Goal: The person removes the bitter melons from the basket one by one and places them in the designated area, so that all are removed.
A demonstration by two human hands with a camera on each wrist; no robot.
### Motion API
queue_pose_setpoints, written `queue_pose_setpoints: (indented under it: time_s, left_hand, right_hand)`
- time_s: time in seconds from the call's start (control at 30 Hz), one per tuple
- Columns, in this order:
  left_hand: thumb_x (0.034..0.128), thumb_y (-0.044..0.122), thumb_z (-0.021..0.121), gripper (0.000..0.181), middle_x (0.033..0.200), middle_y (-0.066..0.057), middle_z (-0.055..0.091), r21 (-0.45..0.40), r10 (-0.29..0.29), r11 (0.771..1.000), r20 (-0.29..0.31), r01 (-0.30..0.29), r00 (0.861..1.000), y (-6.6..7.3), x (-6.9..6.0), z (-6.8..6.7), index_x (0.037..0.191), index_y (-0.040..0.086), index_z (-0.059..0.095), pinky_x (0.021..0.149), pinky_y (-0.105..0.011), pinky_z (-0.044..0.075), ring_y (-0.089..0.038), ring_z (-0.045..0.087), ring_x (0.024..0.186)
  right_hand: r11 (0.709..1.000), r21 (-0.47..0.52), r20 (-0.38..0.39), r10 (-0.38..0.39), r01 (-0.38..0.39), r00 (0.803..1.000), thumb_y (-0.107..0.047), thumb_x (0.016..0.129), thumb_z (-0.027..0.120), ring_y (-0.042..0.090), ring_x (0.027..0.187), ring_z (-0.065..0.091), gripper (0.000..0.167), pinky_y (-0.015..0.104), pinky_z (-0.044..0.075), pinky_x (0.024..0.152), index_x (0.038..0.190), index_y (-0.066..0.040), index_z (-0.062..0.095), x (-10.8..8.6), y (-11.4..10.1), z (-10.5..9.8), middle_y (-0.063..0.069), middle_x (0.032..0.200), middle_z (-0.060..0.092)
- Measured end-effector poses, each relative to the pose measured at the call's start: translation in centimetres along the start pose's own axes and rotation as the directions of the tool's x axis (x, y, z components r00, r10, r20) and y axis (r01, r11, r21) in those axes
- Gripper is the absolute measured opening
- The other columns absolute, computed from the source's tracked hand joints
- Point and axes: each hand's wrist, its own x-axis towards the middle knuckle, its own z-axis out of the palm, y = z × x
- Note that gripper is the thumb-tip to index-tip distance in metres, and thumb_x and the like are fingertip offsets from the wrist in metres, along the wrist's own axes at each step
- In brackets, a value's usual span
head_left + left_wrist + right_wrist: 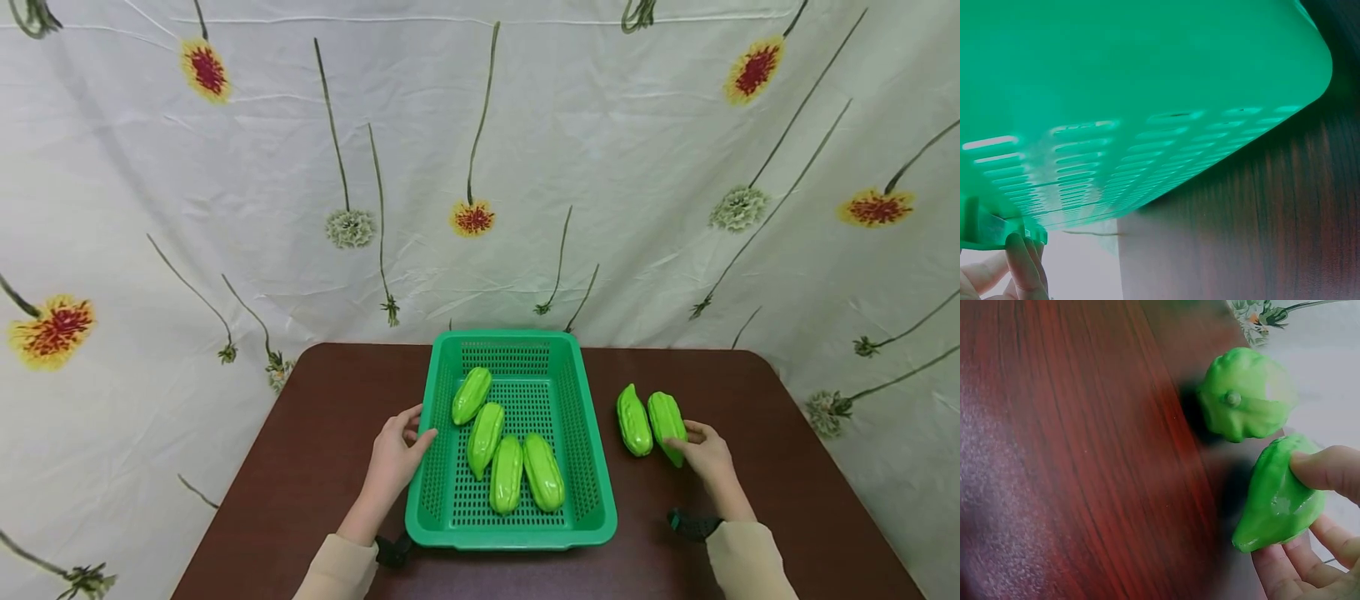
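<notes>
A green plastic basket [600,492] with slotted walls stands on the table, and several glossy green bitter melons [486,433] lie in it. My left hand [393,454] holds the basket's left rim, thumb over the top; in the left wrist view its fingers [1025,269] bend at the rim's edge. Right of the basket, my right hand [708,458] grips a ridged bitter melon [666,417] between thumb and fingers. The right wrist view shows this held melon [1279,500] with its pointed tip toward the camera. Close beside it on the table lies another bitter melon [633,421].
The dark brown wooden table [330,400] has rounded far corners. Behind it hangs a pale cloth [420,125] printed with flowers. Each wrist wears a black strap [693,525].
</notes>
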Motion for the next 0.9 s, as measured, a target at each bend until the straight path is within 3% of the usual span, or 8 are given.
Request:
queue_pose_setpoints:
  time_s: [0.9]
  left_hand:
    - [0.0925, 0.013, 0.069, 0.048, 0.11, -0.019, 0.06, -0.02, -0.007, 1.0, 0.003, 0.007, 1.0, -0.14, 0.04, 0.13, 0.136, -0.002, 0.055, 0.067, -0.029, 0.047, -0.022, 0.058, 0.085]
  right_hand:
    - [0.999, -0.028, 0.069, -0.017, 0.019, 0.997, -0.022, 0.094, 0.064, 0.052, 0.129, 0.04, 0.076, 0.059, 0.038, 0.104, 0.149, 0.012, 0.024, 0.03, 0.12, 0.41, 0.04, 0.143, 0.036]
